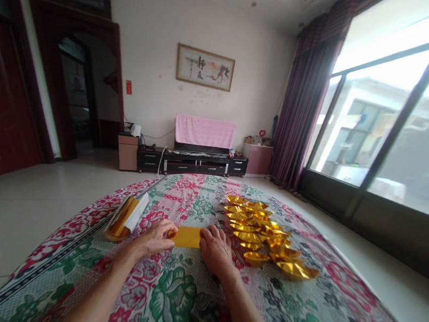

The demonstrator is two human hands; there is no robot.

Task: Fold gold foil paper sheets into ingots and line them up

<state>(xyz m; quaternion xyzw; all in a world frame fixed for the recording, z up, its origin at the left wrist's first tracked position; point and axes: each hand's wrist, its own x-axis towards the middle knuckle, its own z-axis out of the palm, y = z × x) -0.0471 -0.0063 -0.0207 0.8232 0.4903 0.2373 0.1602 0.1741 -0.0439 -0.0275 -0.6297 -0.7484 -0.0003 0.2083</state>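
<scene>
A flat yellow-gold strip of foil paper (187, 237) lies between my hands, low over the tablecloth. My left hand (157, 238) pinches its left end between thumb and fingers, and that end looks slightly curled. On the opposite end, my right hand (216, 248) has its fingers bent over the paper, covering the edge; the thumb is mostly hidden. To the right of my right hand stand rows of shiny gold paper ingots (256, 257), boat-shaped with pointed ends. Left of my left hand rests an open pack of gold paper sheets (124, 218) with a white wrapper.
A patterned red, green and grey cloth (173, 299) covers the round table. Beyond it, a low black TV cabinet (199, 166) stands against the wall, with a pink cloth (205, 131) draped above. Purple curtains (301, 103) and a large window are on the right.
</scene>
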